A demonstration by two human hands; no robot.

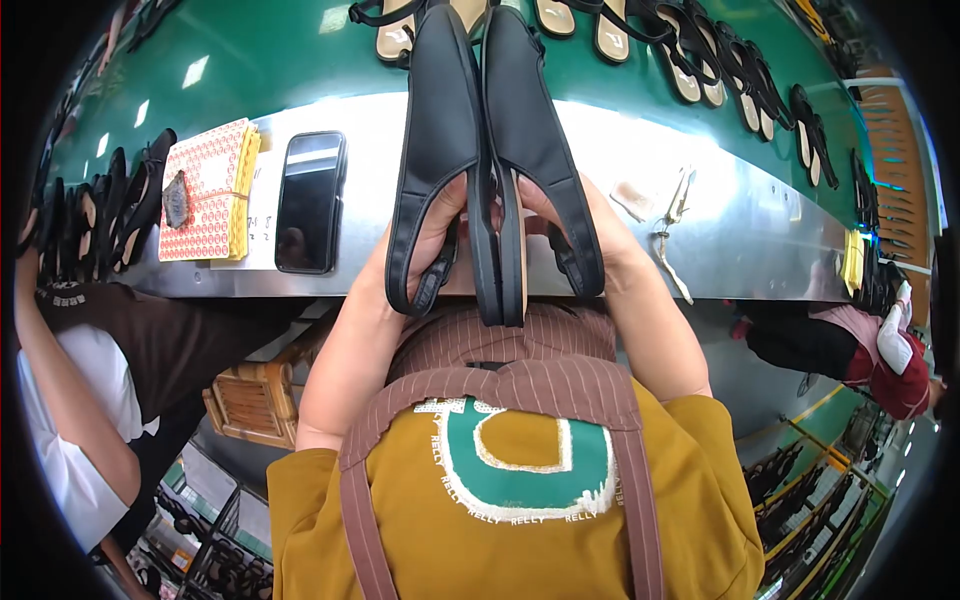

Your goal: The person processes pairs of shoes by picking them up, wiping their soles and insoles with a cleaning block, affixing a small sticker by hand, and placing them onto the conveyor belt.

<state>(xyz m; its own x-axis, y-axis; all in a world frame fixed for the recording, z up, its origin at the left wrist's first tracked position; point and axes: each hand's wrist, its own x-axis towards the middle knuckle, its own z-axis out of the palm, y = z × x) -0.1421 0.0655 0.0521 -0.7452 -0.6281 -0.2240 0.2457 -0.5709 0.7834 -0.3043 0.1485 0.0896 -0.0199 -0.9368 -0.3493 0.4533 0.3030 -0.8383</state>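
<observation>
Two black closed-toe slingback sandals are held up in front of my chest, side by side with their soles facing each other and toes pointing away. My left hand [441,215] grips the left sandal [438,110], its fingers showing through the open side near the heel strap. On the other side, my right hand [541,204] holds the right sandal [524,110] in the same way. Both hands are partly hidden behind the uppers and straps, and the fingertips are out of sight.
A steel ledge [700,235] borders a green belt [290,60] carrying several sandals [690,50]. On the ledge lie a phone [311,203], a sticker stack [203,195] with a stone on it, and a twisted strip [672,250]. A co-worker's arm [75,400] is at left; another person [860,345] is at right.
</observation>
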